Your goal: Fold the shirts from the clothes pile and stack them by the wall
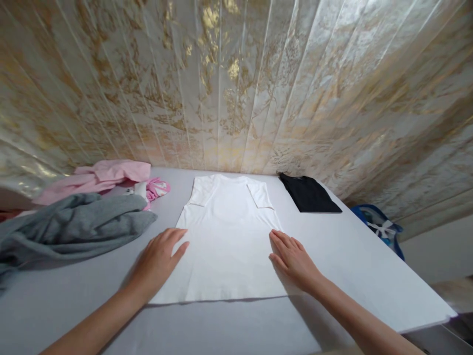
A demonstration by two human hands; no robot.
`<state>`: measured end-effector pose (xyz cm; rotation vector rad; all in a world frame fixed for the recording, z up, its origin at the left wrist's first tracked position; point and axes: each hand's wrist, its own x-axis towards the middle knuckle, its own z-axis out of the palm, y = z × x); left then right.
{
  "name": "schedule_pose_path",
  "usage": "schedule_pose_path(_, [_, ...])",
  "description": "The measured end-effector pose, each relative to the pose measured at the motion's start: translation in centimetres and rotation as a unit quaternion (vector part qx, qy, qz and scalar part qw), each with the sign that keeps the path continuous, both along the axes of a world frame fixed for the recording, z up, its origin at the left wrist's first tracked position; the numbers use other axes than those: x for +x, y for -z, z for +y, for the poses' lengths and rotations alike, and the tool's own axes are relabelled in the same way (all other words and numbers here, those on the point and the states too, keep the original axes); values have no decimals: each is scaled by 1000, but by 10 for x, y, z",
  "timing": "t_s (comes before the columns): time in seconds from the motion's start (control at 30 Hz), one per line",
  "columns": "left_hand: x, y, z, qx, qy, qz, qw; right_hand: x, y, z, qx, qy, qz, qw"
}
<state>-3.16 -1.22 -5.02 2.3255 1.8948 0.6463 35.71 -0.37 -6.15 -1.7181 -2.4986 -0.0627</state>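
A white T-shirt (pixel 229 246) lies spread flat on the table, its collar end away from me and its hem nearest. Both short sleeves are laid inward over the body. My left hand (pixel 162 254) rests along the shirt's left side edge, fingers extended and the thumb apart from them. Against the right side edge lies my right hand (pixel 291 257), its fingers stretched out flat and the thumb slightly apart. Neither hand grips the fabric.
Left on the white table (pixel 354 266) lie a crumpled grey garment (pixel 84 222), a pink garment (pixel 107 175) and a smaller pink-and-white cloth (pixel 157 189). A folded black garment (pixel 309 194) sits at the back right. Beyond the right edge is a blue bag (pixel 380 227). A gold-patterned curtain (pixel 221 88) hangs behind.
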Motion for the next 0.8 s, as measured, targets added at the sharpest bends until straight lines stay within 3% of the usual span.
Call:
schedule_pose_path(0.07, [-14, -7, -7, -12, -84, -16, 996, -7, -12, 17, 10, -9, 26, 1000])
schedule_pose_path(0.17, [-27, -17, -21, -81, -143, -1, 986, -39, -36, 51, 23, -17, 86, 996])
schedule_pose_path(0.23, [-26, -22, -28, -124, -157, 8, 980, -77, -50, 76, 10, -32, 125, 992])
schedule_pose_path(0.33, [-19, -25, -31, -127, -159, 14, 979, -149, -62, 110, -33, -50, 146, 988])
schedule_pose_path(0.43, [-14, -22, -29, -102, -157, 21, 982, -220, -64, 138, -56, -55, 144, 986])
schedule_pose_path(0.53, [-15, -16, -28, -93, -158, 25, 983, -269, -59, 164, -76, -13, 139, 987])
schedule_pose_path(0.63, [-19, -6, -27, -79, -150, 16, 985, -294, -51, 182, -103, 55, 144, 983])
schedule_pose_path(0.8, [-22, 3, -24, -52, -128, -43, 989, -308, -40, 199, -106, 134, 145, 975])
